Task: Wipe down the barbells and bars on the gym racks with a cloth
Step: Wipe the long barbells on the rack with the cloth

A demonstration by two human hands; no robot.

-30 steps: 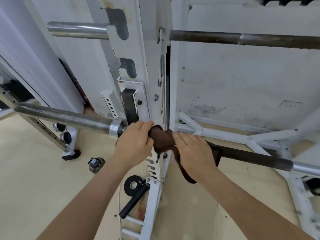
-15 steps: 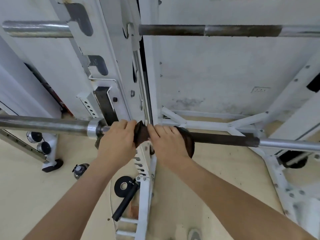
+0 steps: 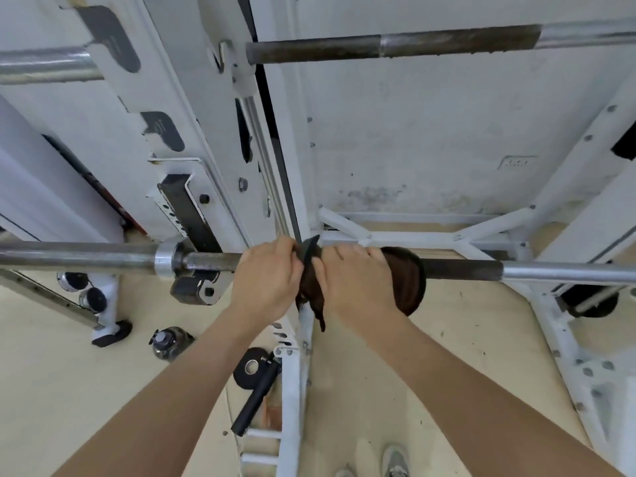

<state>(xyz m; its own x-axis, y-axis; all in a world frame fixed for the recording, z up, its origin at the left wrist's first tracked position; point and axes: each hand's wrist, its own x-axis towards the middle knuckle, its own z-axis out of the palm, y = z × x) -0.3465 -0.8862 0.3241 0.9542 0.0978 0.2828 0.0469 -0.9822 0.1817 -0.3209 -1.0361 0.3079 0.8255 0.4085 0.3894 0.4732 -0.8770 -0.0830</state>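
Observation:
A steel barbell [image 3: 86, 258] lies across the white rack at waist height, its shaft dark to the right [image 3: 461, 269]. A dark brown cloth [image 3: 407, 280] is wrapped around the shaft at the middle. My left hand [image 3: 266, 278] grips the cloth's left end on the bar. My right hand [image 3: 358, 280] grips the cloth over the bar just beside it, with a fold hanging below. A second, rusty bar [image 3: 389, 46] rests higher on the rack.
White rack uprights [image 3: 292, 373] and a floor frame [image 3: 413, 237] stand directly ahead. On the cream floor lie a water bottle [image 3: 170, 342], a small black plate with a handle [image 3: 254, 383], and my shoe [image 3: 395, 459]. A black J-hook [image 3: 196, 287] holds the barbell.
Both hands with the cloth have slid right along the bar, away from the collar, exposing more shaft on the left. The view has shifted right as well.

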